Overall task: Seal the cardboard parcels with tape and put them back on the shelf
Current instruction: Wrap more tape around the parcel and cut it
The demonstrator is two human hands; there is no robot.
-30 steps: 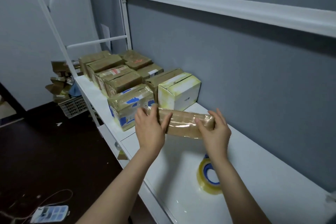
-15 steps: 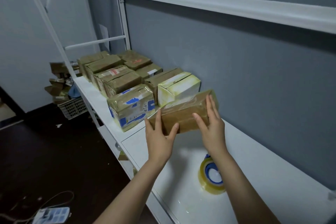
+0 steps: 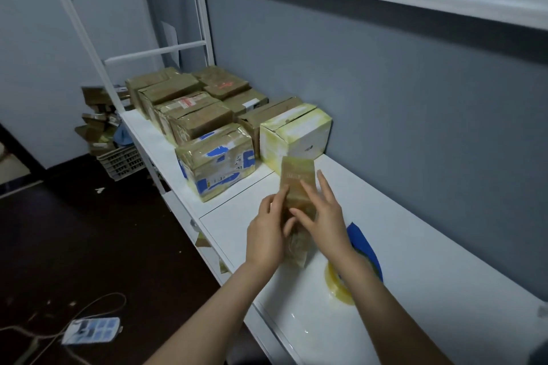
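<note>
The slim brown parcel is over the white shelf, long axis pointing away, its far end near the white-and-yellow box. The left hand grips its left edge, while the right hand lays straight fingers along its top and right side. The tape roll lies on the shelf beneath the right forearm.

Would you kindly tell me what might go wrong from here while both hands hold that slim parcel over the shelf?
The right hand lies with straight fingers on the parcel, so only the left hand grips; it may slip. The right forearm crosses the tape roll and might knock it along the shelf. The parcel's far end sits near the white box and could bump it.
</note>
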